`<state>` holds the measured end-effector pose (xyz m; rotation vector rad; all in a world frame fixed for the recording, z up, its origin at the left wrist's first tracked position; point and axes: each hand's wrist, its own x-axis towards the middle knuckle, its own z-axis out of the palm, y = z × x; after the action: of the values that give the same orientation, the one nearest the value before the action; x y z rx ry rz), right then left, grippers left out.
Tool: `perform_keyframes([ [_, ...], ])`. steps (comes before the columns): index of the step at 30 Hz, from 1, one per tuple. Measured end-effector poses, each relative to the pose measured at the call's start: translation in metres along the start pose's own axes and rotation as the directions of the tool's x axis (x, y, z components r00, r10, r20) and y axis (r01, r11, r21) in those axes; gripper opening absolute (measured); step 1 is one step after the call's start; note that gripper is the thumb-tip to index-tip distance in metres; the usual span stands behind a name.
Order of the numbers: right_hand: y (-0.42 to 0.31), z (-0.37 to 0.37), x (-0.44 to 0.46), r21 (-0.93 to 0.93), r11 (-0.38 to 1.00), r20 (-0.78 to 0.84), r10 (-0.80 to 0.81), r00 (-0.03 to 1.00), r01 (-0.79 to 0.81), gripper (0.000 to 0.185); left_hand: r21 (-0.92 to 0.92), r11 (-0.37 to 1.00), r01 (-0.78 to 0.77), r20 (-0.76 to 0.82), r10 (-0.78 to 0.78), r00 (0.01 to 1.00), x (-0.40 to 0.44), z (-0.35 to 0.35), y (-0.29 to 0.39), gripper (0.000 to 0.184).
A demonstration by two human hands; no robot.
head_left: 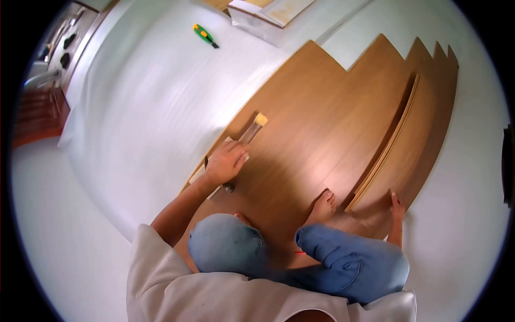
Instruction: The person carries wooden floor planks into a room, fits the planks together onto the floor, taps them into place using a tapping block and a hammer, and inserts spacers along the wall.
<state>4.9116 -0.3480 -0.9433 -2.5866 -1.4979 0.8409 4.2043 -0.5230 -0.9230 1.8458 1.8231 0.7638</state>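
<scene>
My left hand (225, 162) is closed over a tool with a greyish shaft (249, 132) and a pale yellow end, at the left edge of the wood-look plank flooring (311, 112). Dark metal parts show beside and below that hand, but its fingers hide the middle of the tool. A pale strip (215, 191) lies under the same hand. My right hand (397, 206) rests with its fingers stretched out near the right edge of the flooring. A loose narrow plank (387, 145) lies on top of the laid boards, up and left of my right hand.
A green and yellow utility knife (204, 35) lies on the white sheet (145, 91) at the upper left. Plastic-wrapped boards (263, 20) stand at the top. The flooring ends in a stepped far edge. My bare foot (322, 206) is on the planks.
</scene>
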Motion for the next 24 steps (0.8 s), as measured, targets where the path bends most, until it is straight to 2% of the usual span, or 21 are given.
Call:
perform_keyframes([
  [1, 0.016, 0.007, 0.017, 0.104, 0.989, 0.053, 0.100, 0.994, -0.105, 0.075, 0.094, 0.994, 0.048, -0.144, -0.034, 0.989, -0.012, 0.003, 0.001, 0.033],
  [2, 0.045, 0.010, 0.021, 0.068, 0.994, 0.043, 0.085, 0.995, -0.088, 0.075, 0.149, 0.975, 0.167, -0.121, -0.149, 0.981, -0.024, -0.003, 0.003, 0.047],
  [3, 0.062, 0.028, 0.031, 0.090, 0.990, -0.112, -0.095, 0.989, 0.105, 0.073, 0.178, 0.950, 0.257, -0.134, -0.236, 0.963, -0.036, -0.003, 0.005, 0.056],
  [4, 0.058, 0.045, 0.046, 0.099, 0.948, -0.251, -0.270, 0.930, 0.302, 0.072, 0.215, 0.910, 0.354, -0.151, -0.327, 0.933, -0.050, -0.003, 0.005, 0.065],
  [5, 0.010, 0.026, 0.018, 0.027, 0.997, -0.043, 0.073, 0.996, -0.072, 0.071, 0.217, 0.887, 0.408, -0.184, -0.374, 0.909, -0.068, -0.001, 0.004, 0.065],
  [6, -0.002, 0.019, 0.003, 0.233, 0.970, 0.056, 0.062, 0.997, -0.074, 0.070, 0.253, 0.879, 0.404, -0.165, -0.372, 0.913, -0.081, 0.006, 0.001, 0.068],
  [7, 0.002, 0.010, 0.012, 0.202, 0.951, 0.133, 0.211, 0.968, -0.235, 0.065, 0.288, 0.873, 0.394, -0.147, -0.367, 0.919, -0.087, 0.012, -0.003, 0.071],
  [9, -0.012, 0.006, 0.016, 0.230, 0.961, 0.148, 0.119, 0.982, -0.151, 0.065, 0.222, 0.868, 0.443, -0.105, -0.431, 0.896, -0.097, 0.024, -0.008, 0.063],
  [10, -0.027, 0.007, 0.017, 0.248, 0.964, 0.150, 0.063, 0.987, -0.100, 0.065, 0.234, 0.866, 0.442, -0.216, -0.398, 0.892, -0.102, 0.035, -0.010, 0.053],
  [11, -0.043, 0.005, 0.018, 0.262, 0.964, 0.143, 0.014, 0.990, -0.052, 0.064, 0.123, 0.906, 0.406, -0.245, -0.369, 0.897, -0.104, 0.031, -0.006, 0.049],
  [12, -0.059, 0.003, 0.018, 0.267, 0.964, 0.141, -0.021, 0.990, -0.018, 0.064, 0.137, 0.900, 0.414, -0.317, -0.357, 0.879, -0.106, 0.038, -0.006, 0.048],
  [13, -0.078, 0.001, 0.013, 0.270, 0.963, 0.133, -0.044, 0.990, 0.006, 0.064, 0.156, 0.897, 0.414, -0.324, -0.349, 0.879, -0.106, 0.038, -0.006, 0.048],
  [14, -0.095, 0.000, 0.010, 0.287, 0.957, 0.122, -0.070, 0.990, 0.032, 0.064, 0.252, 0.857, 0.449, -0.339, -0.356, 0.871, -0.103, 0.046, -0.007, 0.050],
  [15, -0.111, -0.002, 0.005, 0.302, 0.952, 0.110, -0.091, 0.990, 0.054, 0.063, 0.312, 0.804, 0.505, -0.308, -0.418, 0.855, -0.101, 0.051, -0.007, 0.062],
  [16, -0.126, -0.001, -0.004, 0.320, 0.945, 0.098, -0.109, 0.989, 0.073, 0.063, 0.313, 0.778, 0.545, -0.329, -0.450, 0.830, -0.102, 0.046, 0.000, 0.062],
  [18, -0.152, -0.009, -0.020, 0.366, 0.925, 0.072, -0.139, 0.988, 0.104, 0.063, 0.205, 0.830, 0.520, -0.292, -0.455, 0.841, -0.101, 0.030, 0.015, 0.065],
  [22, -0.174, -0.022, -0.048, 0.530, 0.834, 0.006, -0.183, 0.983, 0.152, 0.062, 0.151, 0.882, 0.447, -0.331, -0.381, 0.863, -0.102, 0.022, 0.023, 0.065],
  [24, -0.186, -0.030, -0.061, 0.630, 0.760, -0.012, -0.196, 0.980, 0.160, 0.061, 0.131, 0.899, 0.418, -0.435, -0.327, 0.839, -0.096, -0.001, 0.026, 0.062],
])
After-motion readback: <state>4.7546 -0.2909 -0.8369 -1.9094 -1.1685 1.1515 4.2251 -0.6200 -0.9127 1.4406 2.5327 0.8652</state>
